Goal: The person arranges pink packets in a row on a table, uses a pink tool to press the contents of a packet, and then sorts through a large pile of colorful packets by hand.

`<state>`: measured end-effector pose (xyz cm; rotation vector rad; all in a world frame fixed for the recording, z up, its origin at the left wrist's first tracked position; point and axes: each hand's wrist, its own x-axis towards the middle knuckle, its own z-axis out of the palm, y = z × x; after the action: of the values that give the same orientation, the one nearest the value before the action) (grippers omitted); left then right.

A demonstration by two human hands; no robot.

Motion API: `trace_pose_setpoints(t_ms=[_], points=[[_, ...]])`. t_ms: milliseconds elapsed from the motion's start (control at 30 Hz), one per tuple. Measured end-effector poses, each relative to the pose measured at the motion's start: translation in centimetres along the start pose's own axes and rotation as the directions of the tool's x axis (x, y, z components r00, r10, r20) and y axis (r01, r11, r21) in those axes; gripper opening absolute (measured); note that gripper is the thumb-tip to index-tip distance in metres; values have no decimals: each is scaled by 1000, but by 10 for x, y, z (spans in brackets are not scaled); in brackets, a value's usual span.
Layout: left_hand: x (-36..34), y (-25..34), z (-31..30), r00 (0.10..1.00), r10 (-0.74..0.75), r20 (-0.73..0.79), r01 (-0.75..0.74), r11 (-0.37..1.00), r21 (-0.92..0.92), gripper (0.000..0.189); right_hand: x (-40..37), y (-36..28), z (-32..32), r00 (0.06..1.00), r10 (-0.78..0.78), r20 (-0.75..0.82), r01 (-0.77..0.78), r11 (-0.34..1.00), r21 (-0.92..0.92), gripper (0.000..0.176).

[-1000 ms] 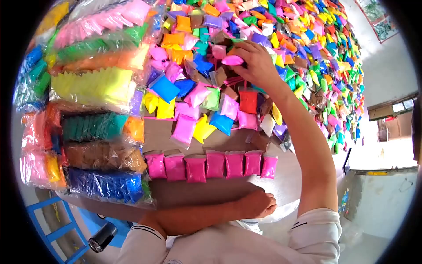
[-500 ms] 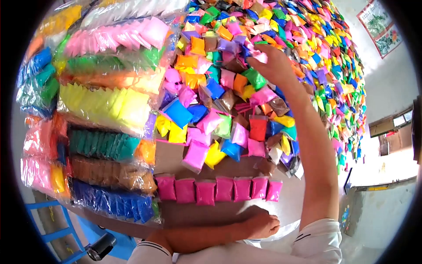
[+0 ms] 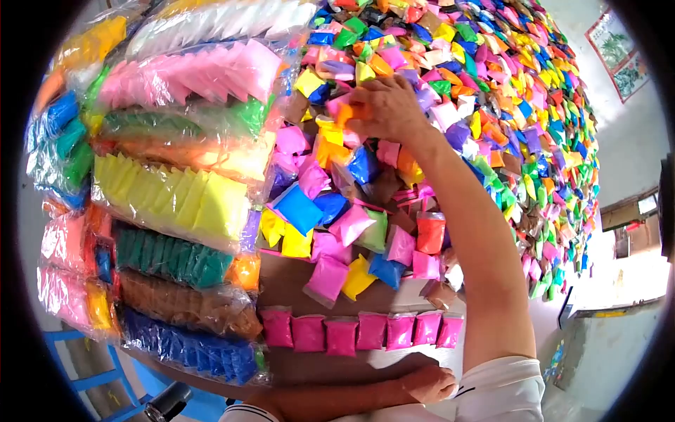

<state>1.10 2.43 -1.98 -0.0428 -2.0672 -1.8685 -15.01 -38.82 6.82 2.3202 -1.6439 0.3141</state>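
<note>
My right hand [image 3: 387,109] reaches over the loose pile of small coloured packets [image 3: 327,278], its fingers bent around a smeared orange packet [image 3: 344,114] near the pile's left side. Close to the table's front edge, my left hand [image 3: 429,384] rests curled in a loose fist; whatever may be inside it is hidden. Just beyond that hand runs a row of several magenta packets [image 3: 341,336], lying side by side on the brown table surface [image 3: 302,366]. A red packet [image 3: 430,232] and a blue packet [image 3: 299,208] lie loose between the row and my right hand.
Clear bags of packets sorted by colour are stacked on the left, including yellow [image 3: 172,197], pink [image 3: 190,77] and dark blue [image 3: 190,348] ones. The mixed heap [image 3: 506,91] rises at the back right. A blue metal frame [image 3: 91,380] stands at lower left.
My right hand has moved left and a little nearer across the pile, onto the orange packet. My left hand stays curled by the front edge. The whole view has shifted slightly.
</note>
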Motion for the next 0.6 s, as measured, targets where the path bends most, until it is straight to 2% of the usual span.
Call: trace_pose_setpoints(t_ms=[67,100,133,167,233,267,367,400,500,533,600], points=[[0,6,-4,999,-34,-12,34,999,18,16,-29,21,-21,997,60,49,-55,993,-101,53],[0,3,2,1000,-9,-25,13,987,159,17,-49,34,-27,997,68,33,-63,990,-125,52],[0,1,5,999,-33,-6,34,983,179,20,-65,44,-35,998,61,23,-57,990,-128,50],[0,-5,10,1000,-15,-21,18,989,145,20,-79,54,-43,999,50,11,-48,990,-130,49],[-2,-14,20,999,12,-47,-8,997,78,20,-104,72,-57,990,128,50,-123,987,-105,48],[-3,-15,22,999,-23,-42,26,997,74,20,-116,79,-62,983,171,70,-164,982,-94,48],[-1,-9,15,999,-6,-42,9,998,62,21,-143,77,-90,956,252,152,-231,962,-146,48],[0,-8,15,999,-5,-38,7,998,65,21,-159,88,-84,967,252,33,-238,944,-226,45],[0,-7,13,1000,-8,-19,9,998,69,22,-183,109,-93,875,440,201,-429,898,-96,44],[0,-6,12,1000,-12,-13,13,998,69,22,-183,114,-100,889,390,239,-412,910,48,38],[1,-3,9,1000,-24,-2,24,997,69,23,-178,120,-116,775,504,381,-611,750,252,35]])
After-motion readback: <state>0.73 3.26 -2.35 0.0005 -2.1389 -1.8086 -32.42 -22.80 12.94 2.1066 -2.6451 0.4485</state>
